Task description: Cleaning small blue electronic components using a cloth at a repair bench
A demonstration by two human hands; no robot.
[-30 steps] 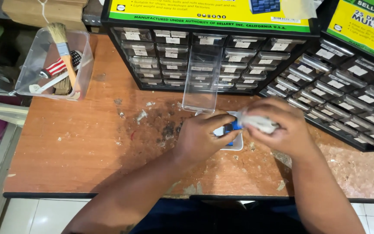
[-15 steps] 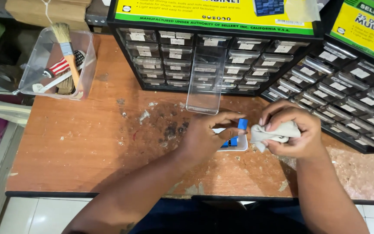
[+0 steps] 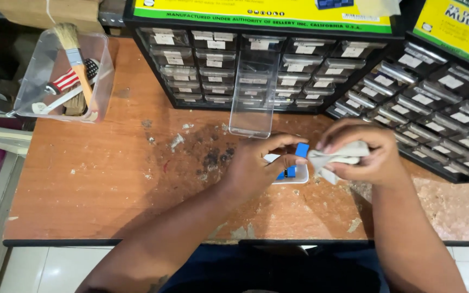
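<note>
My left hand (image 3: 256, 165) pinches a small blue rectangular part (image 3: 301, 150) between thumb and fingers, just above a small white tray (image 3: 299, 174) on the wooden bench. A second blue piece shows under the fingers in that tray. My right hand (image 3: 365, 152) is closed around a crumpled grey-white cloth (image 3: 337, 157), held right beside the blue part and touching it or nearly so. A clear plastic drawer (image 3: 252, 95) sticks out of the parts cabinet just behind my hands.
A black cabinet of small clear drawers (image 3: 256, 59) stands at the back, and a second one (image 3: 435, 103) angles along the right. A clear bin (image 3: 44, 81) with a paintbrush (image 3: 77, 59) and tools sits far left. Dark specks and debris (image 3: 213, 157) litter the worn bench (image 3: 99, 195).
My right hand with the cloth drew apart to the right, then came back beside the blue part. My left hand lifted the blue part slightly from the tray.
</note>
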